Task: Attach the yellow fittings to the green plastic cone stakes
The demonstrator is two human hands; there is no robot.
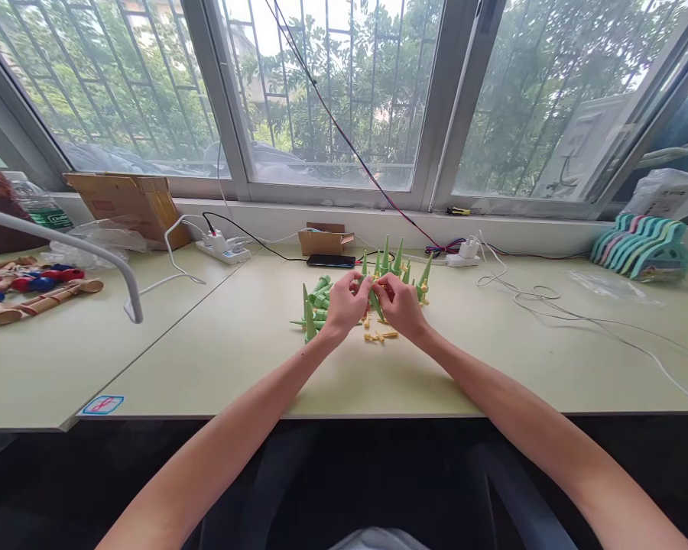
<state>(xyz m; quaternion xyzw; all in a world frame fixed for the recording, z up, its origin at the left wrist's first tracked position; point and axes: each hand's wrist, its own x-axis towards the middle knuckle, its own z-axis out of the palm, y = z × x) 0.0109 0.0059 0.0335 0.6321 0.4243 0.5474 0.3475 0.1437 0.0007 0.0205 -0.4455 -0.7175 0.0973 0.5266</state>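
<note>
Both hands meet over the middle of a pale green table [252,359]. My left hand [347,304] and my right hand [400,305] are both closed in a pinch on one green cone-shaped plastic piece [374,299] held between them. Around the hands lie several green cone spikes [315,302], some lying flat on the left, others standing upright [398,260] behind. Small yellow plastic parts [381,334] are scattered on the table just below my fingers.
A black phone [331,261] and a small cardboard box [324,239] lie behind the pile. A white power strip [223,247] and loose cables [539,294] run along the back. Wooden toys [31,294] lie far left, a lamp arm [74,248] curves there, and coloured hangers [642,244] stand far right.
</note>
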